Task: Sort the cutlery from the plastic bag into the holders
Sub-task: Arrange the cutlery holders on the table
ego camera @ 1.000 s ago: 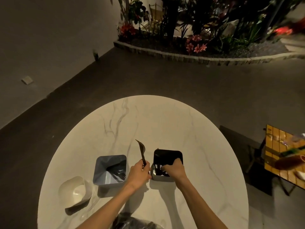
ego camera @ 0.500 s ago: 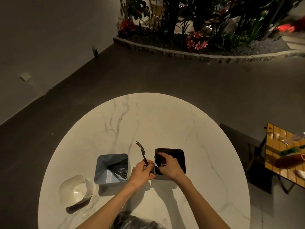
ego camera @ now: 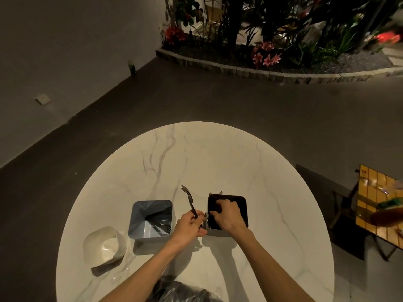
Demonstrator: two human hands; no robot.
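Low in the frame, the left hand (ego camera: 190,225) has its grip pinched on a dark fork (ego camera: 190,200), tines up, likely waiting to go in with the other forks in the grey holder (ego camera: 152,219) at lower left. The right hand (ego camera: 226,215) curls into the black holder (ego camera: 227,211); what it grasps I cannot tell. The plastic bag (ego camera: 178,290) lies at the bottom edge of the pale marble desk (ego camera: 207,162); a planter bed (ego camera: 272,73) lines the top.
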